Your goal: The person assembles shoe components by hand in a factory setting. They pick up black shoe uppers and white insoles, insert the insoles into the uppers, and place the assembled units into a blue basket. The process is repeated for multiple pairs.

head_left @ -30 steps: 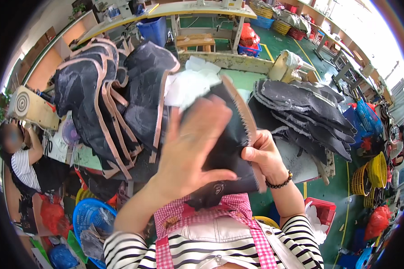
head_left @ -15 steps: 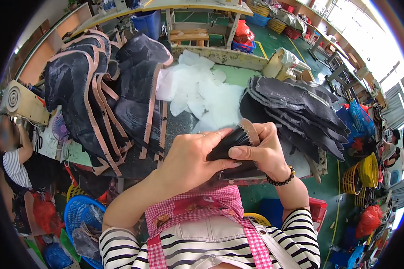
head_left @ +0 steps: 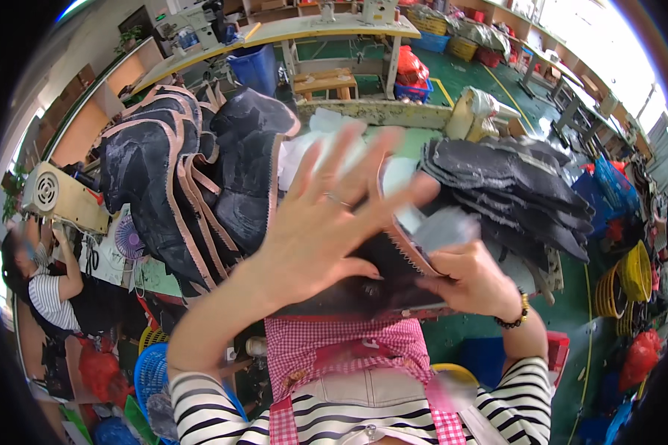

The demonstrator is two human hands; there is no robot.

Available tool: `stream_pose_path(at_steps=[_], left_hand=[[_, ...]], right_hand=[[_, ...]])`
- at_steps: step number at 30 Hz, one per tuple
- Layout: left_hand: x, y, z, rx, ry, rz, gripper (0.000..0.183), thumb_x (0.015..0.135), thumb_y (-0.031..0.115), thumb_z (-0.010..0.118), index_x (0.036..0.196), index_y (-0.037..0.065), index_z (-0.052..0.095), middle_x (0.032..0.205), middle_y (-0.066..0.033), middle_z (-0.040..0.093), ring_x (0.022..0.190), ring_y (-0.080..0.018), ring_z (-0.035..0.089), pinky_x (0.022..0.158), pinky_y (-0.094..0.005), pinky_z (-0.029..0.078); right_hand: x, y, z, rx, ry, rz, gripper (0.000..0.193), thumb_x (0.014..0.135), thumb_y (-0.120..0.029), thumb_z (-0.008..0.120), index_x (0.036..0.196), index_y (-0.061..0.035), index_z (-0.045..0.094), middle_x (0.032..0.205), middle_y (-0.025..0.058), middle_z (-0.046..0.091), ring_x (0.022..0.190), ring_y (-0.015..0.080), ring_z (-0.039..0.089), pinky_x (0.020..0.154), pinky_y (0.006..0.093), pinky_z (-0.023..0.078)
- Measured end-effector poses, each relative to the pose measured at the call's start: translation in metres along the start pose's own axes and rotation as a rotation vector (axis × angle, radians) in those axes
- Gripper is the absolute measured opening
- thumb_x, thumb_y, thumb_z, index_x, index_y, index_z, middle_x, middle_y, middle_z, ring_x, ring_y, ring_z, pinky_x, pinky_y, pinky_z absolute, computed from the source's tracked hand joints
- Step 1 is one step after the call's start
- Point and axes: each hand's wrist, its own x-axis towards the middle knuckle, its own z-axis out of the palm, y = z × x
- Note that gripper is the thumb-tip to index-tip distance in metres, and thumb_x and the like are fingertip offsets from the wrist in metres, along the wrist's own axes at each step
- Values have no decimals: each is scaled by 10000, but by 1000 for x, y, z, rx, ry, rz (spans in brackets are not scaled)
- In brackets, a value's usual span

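My right hand [head_left: 471,278] pinches the edge of a black boot-upper-like piece [head_left: 378,285] between thumb and fingers. Pinkish-tan binding with zigzag stitching runs along that edge. Above the piece, my left hand [head_left: 323,215] is raised with its fingers spread, smeared by motion and holding nothing; a ring circles one finger. A blurred pale patch [head_left: 447,230] shows just past my right fingers; I cannot tell what it is. Behind my hands lie thin translucent white cut sheets [head_left: 401,174], partly hidden by my left hand.
Several black pieces with tan binding [head_left: 152,167] are heaped at the left of the bench. A stack of dark fuzzy-edged pieces [head_left: 512,178] lies at the right. Blue basket [head_left: 152,371] stands below on the left. A co-worker [head_left: 56,289] sits by a machine [head_left: 67,196] far left.
My left hand has let go of the black piece and lifted away with fingers spread. The rolled piece has opened out, its bound edge still in my right hand. The view has shifted slightly.
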Motion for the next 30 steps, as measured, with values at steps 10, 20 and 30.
stream_pose_path(at_steps=[10,20,30], left_hand=[[-107,-10,127,336,-329,201,290,735,158,588,967,-8,639,904,-112,570,820,-243,576,794,-337,504],[-135,-2,119,283,-318,220,211,716,153,590,858,3,629,989,-156,595,888,-297,597,846,-376,509],[-123,2,74,-406,-534,-635,432,852,199,662,1193,-38,543,1252,-222,556,1139,-371,553,932,-407,471]], right_hand=[[-32,43,120,-218,324,-91,385,723,3,662,1106,-13,624,1169,151,607,1017,299,609,853,370,505],[-42,64,81,-91,402,577,653,690,-159,794,1262,-6,519,1108,148,605,943,287,606,774,351,500],[-35,81,106,32,149,728,831,614,-194,858,1329,5,485,1046,88,542,855,208,516,764,321,468]])
